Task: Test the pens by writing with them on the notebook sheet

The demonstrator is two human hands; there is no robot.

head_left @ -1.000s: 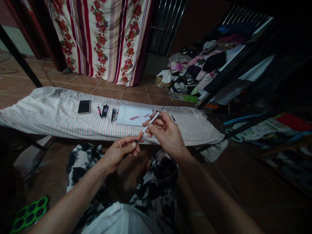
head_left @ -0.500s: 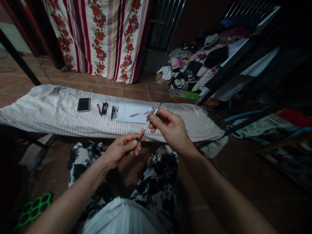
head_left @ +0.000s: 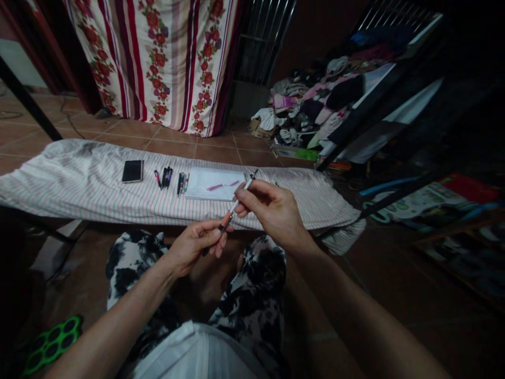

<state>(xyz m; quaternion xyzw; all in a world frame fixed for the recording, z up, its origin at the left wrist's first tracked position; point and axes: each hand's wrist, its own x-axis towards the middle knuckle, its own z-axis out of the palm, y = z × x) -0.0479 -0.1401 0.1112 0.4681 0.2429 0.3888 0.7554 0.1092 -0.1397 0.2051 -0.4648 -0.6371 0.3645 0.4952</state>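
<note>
My left hand (head_left: 193, 242) is closed around a pen barrel (head_left: 227, 218) with an orange section and a dark lower end. Between the thumb and fingers of my right hand (head_left: 276, 210) is a slim white pen tube (head_left: 248, 184) with a dark tip pointing up and away. The tube and the barrel line up on one slant and meet between my hands; whether the tube sits inside the barrel I cannot tell. Just beyond my hands lies a spiral notepad (head_left: 197, 181), with pink pen-like pieces (head_left: 215, 187) on its page.
A striped cloth (head_left: 106, 202) covers the low bench ahead. On it lie a phone (head_left: 132, 171), several dark pens (head_left: 167, 177) and more slim pens (head_left: 182, 183) beside the notepad. Piled clothes (head_left: 315, 100) stand back right; a floral curtain (head_left: 173, 63) hangs behind.
My right fingers have shifted slightly down the white tube toward my left hand. The whole view has drifted a little; both hands keep their hold.
</note>
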